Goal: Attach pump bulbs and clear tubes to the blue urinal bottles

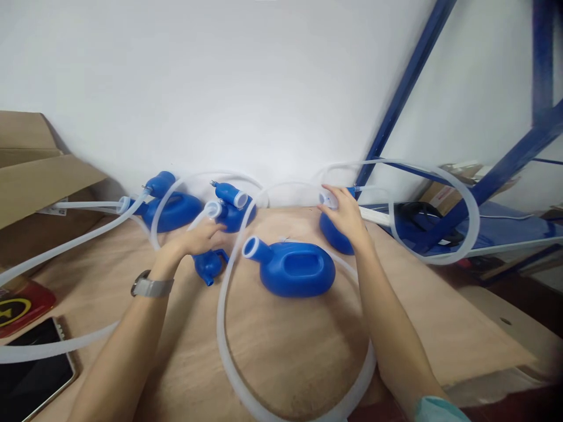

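Note:
Blue plastic urine bottles with clear tubing lie on the table. My left hand [200, 239] is at the left, fingers partly stretched and apart, close to a blue bottle [240, 218] with a white mouth. Below that hand is a small blue lid with spouts [208, 266]. My right hand [345, 214] curls its thumb and fingers about the white collar [328, 200] of a blue piece, over another blue bottle [335, 234]. Between my arms an open-necked blue bottle [298, 269] lies on its side. A clear hose [225, 328] loops around it.
Another blue bottle [178, 211] with a hose lies at the back left, near an open cardboard box [39, 181]. A phone [37, 369] and a red container [26, 305] are at the left edge. A blue metal frame [407, 88] stands to the right.

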`<state>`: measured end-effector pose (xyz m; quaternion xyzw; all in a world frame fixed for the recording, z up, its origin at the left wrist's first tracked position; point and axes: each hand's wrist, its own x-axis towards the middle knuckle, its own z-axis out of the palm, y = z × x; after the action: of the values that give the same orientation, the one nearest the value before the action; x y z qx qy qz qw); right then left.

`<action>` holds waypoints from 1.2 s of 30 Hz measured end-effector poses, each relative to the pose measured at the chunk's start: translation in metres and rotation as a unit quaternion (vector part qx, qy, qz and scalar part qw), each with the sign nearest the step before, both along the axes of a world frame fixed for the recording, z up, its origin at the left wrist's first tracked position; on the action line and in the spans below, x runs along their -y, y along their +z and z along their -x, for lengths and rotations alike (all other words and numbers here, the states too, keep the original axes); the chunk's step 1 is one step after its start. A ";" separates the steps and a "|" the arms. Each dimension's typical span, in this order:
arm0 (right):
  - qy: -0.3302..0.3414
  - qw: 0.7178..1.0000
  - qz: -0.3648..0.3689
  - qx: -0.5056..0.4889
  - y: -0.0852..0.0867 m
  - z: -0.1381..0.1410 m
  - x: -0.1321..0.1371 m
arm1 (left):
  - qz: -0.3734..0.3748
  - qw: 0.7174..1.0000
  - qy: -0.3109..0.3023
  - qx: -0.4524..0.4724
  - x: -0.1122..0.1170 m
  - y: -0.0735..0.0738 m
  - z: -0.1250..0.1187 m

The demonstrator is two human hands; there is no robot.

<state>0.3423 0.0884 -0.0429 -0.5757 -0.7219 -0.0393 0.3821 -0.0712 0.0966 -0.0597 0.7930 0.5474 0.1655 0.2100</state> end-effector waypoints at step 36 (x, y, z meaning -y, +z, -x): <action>0.219 0.941 0.239 0.092 -0.025 0.060 0.047 | -0.134 0.979 -0.145 -0.042 0.049 -0.009 -0.056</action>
<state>0.2827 0.0417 -0.0680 -0.4713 -0.8503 0.1668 0.1642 -0.0148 0.0480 -0.0689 0.8914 0.4073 0.1717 0.1000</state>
